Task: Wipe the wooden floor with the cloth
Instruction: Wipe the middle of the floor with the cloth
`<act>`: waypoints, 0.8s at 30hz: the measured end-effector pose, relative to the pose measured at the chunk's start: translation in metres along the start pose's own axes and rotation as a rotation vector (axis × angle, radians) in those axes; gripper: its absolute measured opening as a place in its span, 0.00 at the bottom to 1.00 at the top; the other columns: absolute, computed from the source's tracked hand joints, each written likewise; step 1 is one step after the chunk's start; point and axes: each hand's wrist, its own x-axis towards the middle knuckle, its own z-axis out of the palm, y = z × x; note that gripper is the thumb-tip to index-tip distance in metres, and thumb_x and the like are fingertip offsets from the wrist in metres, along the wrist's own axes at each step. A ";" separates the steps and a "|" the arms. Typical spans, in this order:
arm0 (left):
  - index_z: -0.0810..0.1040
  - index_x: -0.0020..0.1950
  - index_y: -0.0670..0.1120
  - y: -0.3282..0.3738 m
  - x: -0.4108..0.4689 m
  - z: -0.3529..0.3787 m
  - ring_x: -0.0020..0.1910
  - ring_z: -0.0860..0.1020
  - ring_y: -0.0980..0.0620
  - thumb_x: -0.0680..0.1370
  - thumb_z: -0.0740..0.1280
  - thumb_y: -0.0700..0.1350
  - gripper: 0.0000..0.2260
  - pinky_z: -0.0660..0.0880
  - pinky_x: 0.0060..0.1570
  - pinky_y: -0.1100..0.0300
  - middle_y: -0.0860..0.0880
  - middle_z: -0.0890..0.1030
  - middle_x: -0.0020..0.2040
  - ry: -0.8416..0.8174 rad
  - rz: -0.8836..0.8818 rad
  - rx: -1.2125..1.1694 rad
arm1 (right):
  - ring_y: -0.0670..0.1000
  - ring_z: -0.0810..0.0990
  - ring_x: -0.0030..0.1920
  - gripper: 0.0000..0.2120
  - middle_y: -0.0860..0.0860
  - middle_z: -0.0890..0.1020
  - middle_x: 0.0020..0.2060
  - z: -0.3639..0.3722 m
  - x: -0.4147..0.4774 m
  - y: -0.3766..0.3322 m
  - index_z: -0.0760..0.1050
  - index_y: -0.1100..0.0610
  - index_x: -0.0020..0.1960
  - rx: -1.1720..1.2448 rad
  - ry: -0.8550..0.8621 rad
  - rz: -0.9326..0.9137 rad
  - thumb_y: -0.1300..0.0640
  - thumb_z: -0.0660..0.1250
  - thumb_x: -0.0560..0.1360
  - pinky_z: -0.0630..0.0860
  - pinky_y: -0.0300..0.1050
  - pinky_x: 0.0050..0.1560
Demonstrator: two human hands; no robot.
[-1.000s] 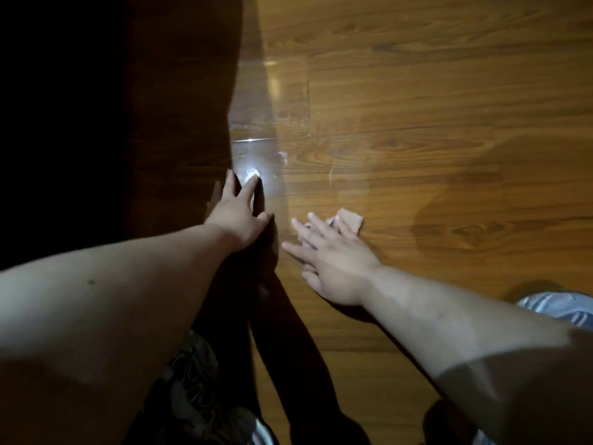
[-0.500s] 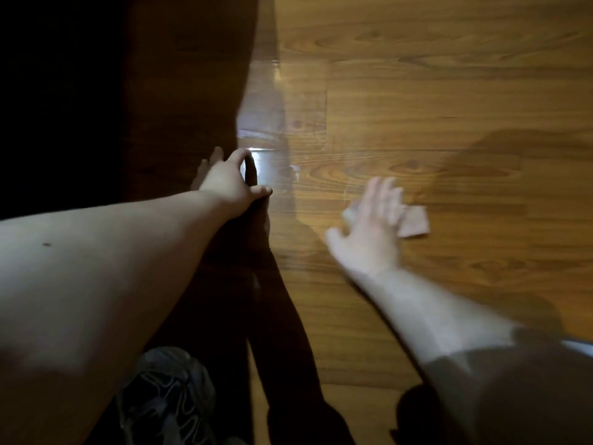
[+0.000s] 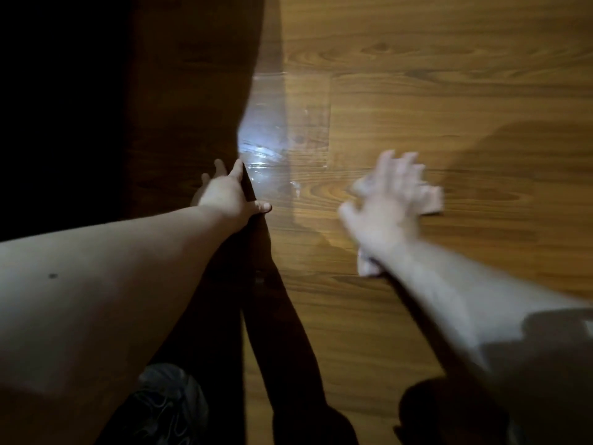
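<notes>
My right hand (image 3: 385,200), right of centre and blurred, lies fingers spread and straight on the pale cloth (image 3: 431,200), pressing it flat to the wooden floor (image 3: 449,75). A bit of cloth shows under my wrist. My left hand (image 3: 227,197), centre frame, rests flat on the floor with fingers extended and thumb out, at the shadow's edge. A glossy patch (image 3: 288,123) lies above it.

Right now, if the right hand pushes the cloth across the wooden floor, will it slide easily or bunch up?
Probably floppy: the cloth pokes out unevenly on two sides of the right hand. It likely slides easily, since the wooden floor looks glossy. It seems light; spread fingers alone press it, though blur hides detail.
</notes>
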 end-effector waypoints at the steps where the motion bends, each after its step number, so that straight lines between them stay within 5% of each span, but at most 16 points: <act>1: 0.44 0.79 0.56 0.002 0.000 -0.001 0.77 0.45 0.41 0.72 0.71 0.60 0.46 0.54 0.73 0.42 0.47 0.41 0.79 -0.007 -0.008 0.010 | 0.59 0.30 0.75 0.47 0.57 0.32 0.76 0.024 -0.015 -0.009 0.36 0.51 0.79 0.016 -0.103 -0.264 0.42 0.61 0.70 0.35 0.62 0.74; 3: 0.44 0.79 0.55 0.003 0.000 -0.002 0.77 0.46 0.40 0.73 0.71 0.59 0.45 0.54 0.73 0.44 0.46 0.41 0.79 -0.002 -0.008 0.029 | 0.51 0.26 0.74 0.44 0.48 0.31 0.76 0.045 -0.046 -0.035 0.40 0.43 0.78 0.050 -0.302 -0.710 0.45 0.60 0.68 0.31 0.55 0.72; 5: 0.44 0.79 0.55 0.002 0.001 -0.001 0.77 0.46 0.40 0.73 0.70 0.59 0.44 0.54 0.74 0.45 0.46 0.41 0.79 0.006 -0.005 0.030 | 0.47 0.28 0.74 0.39 0.44 0.36 0.77 0.047 -0.052 -0.027 0.43 0.39 0.78 -0.036 -0.294 -0.895 0.48 0.59 0.72 0.27 0.50 0.70; 10: 0.43 0.79 0.56 -0.002 0.003 0.002 0.77 0.44 0.41 0.72 0.72 0.60 0.46 0.54 0.73 0.44 0.48 0.41 0.79 0.000 -0.014 0.003 | 0.52 0.47 0.78 0.28 0.49 0.50 0.79 -0.002 0.027 0.039 0.59 0.45 0.77 -0.185 0.023 -0.492 0.53 0.61 0.79 0.42 0.52 0.75; 14: 0.43 0.79 0.57 -0.003 0.005 0.002 0.77 0.44 0.42 0.71 0.72 0.59 0.47 0.53 0.73 0.43 0.48 0.40 0.79 -0.012 -0.025 -0.005 | 0.54 0.45 0.78 0.45 0.49 0.48 0.79 -0.031 0.068 0.028 0.51 0.43 0.79 -0.004 0.111 -0.084 0.69 0.65 0.70 0.45 0.51 0.76; 19: 0.44 0.79 0.56 -0.003 0.006 0.004 0.77 0.45 0.41 0.71 0.72 0.60 0.47 0.54 0.73 0.44 0.47 0.42 0.79 0.014 -0.010 0.023 | 0.51 0.45 0.78 0.31 0.47 0.51 0.79 0.015 0.014 -0.028 0.51 0.48 0.79 -0.008 -0.023 -0.473 0.59 0.55 0.79 0.41 0.50 0.75; 24: 0.44 0.79 0.56 -0.001 0.006 0.003 0.77 0.46 0.40 0.73 0.71 0.59 0.45 0.56 0.72 0.44 0.48 0.41 0.79 0.007 -0.008 0.032 | 0.47 0.42 0.78 0.33 0.41 0.47 0.77 0.026 0.002 -0.032 0.49 0.45 0.79 -0.127 -0.203 -0.817 0.60 0.58 0.79 0.34 0.52 0.75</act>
